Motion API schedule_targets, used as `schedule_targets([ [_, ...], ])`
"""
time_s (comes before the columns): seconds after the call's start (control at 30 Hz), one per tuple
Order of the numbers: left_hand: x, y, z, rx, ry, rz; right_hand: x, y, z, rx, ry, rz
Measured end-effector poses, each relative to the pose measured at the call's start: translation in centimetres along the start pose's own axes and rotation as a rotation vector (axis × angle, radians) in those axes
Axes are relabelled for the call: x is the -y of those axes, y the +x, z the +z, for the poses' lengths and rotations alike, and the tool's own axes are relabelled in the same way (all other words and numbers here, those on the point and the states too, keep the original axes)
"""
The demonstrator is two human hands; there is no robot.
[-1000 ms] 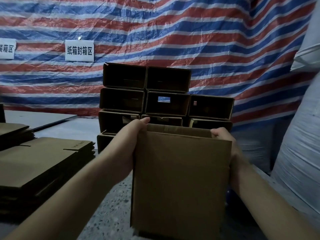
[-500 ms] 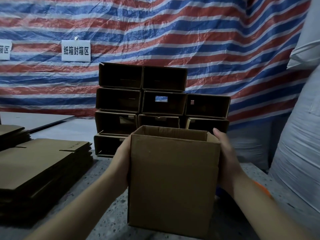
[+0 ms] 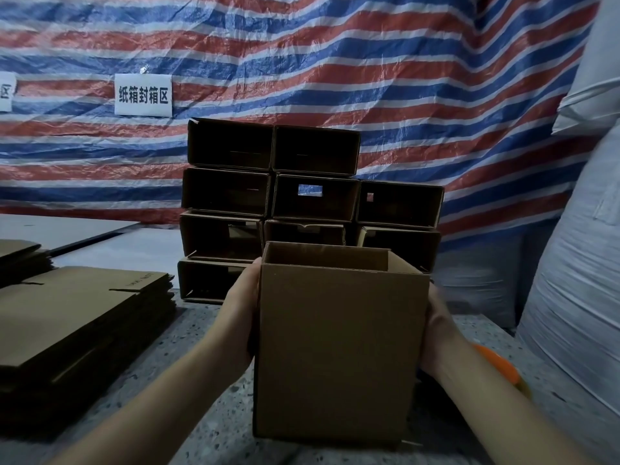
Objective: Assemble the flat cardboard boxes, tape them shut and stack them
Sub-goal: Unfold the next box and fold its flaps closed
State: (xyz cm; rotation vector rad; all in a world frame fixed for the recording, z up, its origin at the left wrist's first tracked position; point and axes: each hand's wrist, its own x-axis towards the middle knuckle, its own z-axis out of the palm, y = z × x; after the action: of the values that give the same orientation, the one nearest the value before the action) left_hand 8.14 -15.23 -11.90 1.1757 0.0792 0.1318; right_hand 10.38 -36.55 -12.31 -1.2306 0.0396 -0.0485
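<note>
Since a second ago the box (image 3: 339, 350) has squared up; left hand (image 3: 240, 317) and right hand (image 3: 436, 330) clasp its sides, near the finished stack (image 3: 302, 203). Flat boxes (image 3: 77, 323) remain on the counter (image 3: 214, 424), left.

Two bare forearms are seen reaching in from the lower edge of the frame, with no sleeves worn as far up as can be seen. The left hand (image 3: 240, 317) and the right hand (image 3: 439, 333) are ungloved. No rings, watch or bracelets can be made out in the dim light; fingernails are largely hidden.
</note>
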Motion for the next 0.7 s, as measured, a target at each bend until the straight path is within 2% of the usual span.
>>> schedule_targets([
  [0.17, 0.0, -0.1, -0.4, 0.061, 0.042, 0.012, 0.1, -0.2, 0.5, 0.013, -0.004, 0.014],
  [0.3, -0.3, -0.4, -0.4, 0.162, 0.171, 0.003, 0.3, -0.4, 0.6, 0.030, 0.001, 0.042],
  [0.4, -0.7, -0.2, -0.5, 0.151, 0.197, -0.013, 0.3, -0.3, 0.5, 0.047, -0.005, 0.038],
  [0.57, -0.5, 0.3, -0.7, 0.149, 0.175, -0.030, -0.2, 0.0, -0.1, 0.112, 0.011, -0.079],
  [0.7, -0.4, 0.6, -1.1, 0.174, 0.159, -0.027, -0.4, 0.2, -0.5, 0.094, -0.014, -0.152],
])
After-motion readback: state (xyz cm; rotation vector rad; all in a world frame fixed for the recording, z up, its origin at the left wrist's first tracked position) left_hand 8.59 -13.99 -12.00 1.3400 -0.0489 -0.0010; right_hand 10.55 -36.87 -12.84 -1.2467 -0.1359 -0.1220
